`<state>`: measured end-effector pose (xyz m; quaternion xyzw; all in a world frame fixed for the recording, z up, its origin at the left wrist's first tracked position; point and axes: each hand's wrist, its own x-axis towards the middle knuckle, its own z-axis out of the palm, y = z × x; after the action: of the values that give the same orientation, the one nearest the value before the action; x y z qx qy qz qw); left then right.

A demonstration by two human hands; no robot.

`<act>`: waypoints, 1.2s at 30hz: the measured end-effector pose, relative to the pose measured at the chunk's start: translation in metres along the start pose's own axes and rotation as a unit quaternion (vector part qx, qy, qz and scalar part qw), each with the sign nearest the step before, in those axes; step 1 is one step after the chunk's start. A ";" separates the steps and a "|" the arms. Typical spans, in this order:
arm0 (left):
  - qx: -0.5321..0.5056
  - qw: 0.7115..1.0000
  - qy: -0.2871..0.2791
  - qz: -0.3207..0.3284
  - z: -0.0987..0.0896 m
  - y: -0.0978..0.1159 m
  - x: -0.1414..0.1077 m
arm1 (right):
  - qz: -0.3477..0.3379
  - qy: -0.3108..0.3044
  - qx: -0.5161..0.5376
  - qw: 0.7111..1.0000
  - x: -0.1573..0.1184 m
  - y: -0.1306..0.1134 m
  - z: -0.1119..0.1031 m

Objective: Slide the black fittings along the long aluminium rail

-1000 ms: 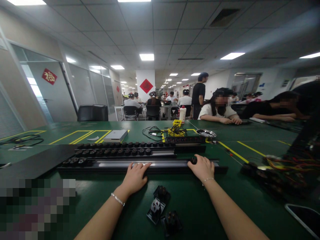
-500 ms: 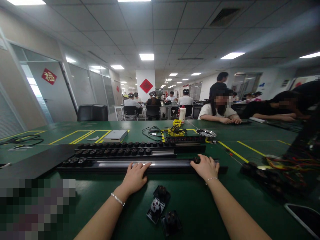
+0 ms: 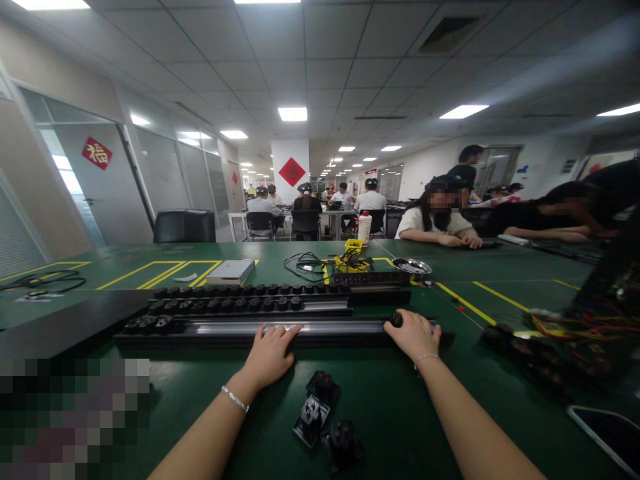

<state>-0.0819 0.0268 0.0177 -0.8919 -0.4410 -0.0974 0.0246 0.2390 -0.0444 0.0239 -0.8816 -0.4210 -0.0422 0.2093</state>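
Observation:
In front of me lies a long black rail with a shiny inner channel [image 3: 330, 329], with several round black socket modules [image 3: 163, 324] at its left end. My left hand [image 3: 270, 352] is curled over the middle of the rail's near edge, fingertips on the channel. Near the rail's right end, my right hand [image 3: 414, 335] is closed on a small round black socket module [image 3: 397, 319]; its thumb and fingers partly hide it. On the table between my forearms are three loose black modules [image 3: 342, 441] with metal contacts.
Behind the rail lie more rails fitted with black sockets [image 3: 265, 304]. Farther back are a white box [image 3: 231, 272], black cables [image 3: 305, 261], a yellow bin [image 3: 353, 246] and a metal dish [image 3: 412, 266]. Wired parts [image 3: 545, 357] and a phone-like device [image 3: 607, 433] lie right. Co-workers sit across.
My right hand has shifted slightly right along the rail with the small socket module. My left hand stays in place. A standing person in the background has moved right.

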 end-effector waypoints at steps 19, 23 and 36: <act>-0.012 1.000 0.015 0.006 0.003 -0.003 0.001 | 0.004 -0.002 0.008 1.000 0.007 0.011 -0.008; -0.011 1.000 0.014 0.007 0.003 -0.003 0.001 | 0.008 0.006 0.005 1.000 0.008 0.015 -0.006; -0.008 1.000 0.024 0.013 0.006 -0.004 0.001 | 0.032 0.015 0.004 0.999 0.014 0.027 0.003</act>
<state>-0.0834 0.0305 0.0122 -0.8953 -0.4274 -0.1223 0.0290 0.2689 -0.0480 0.0157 -0.8931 -0.3895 -0.0467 0.2200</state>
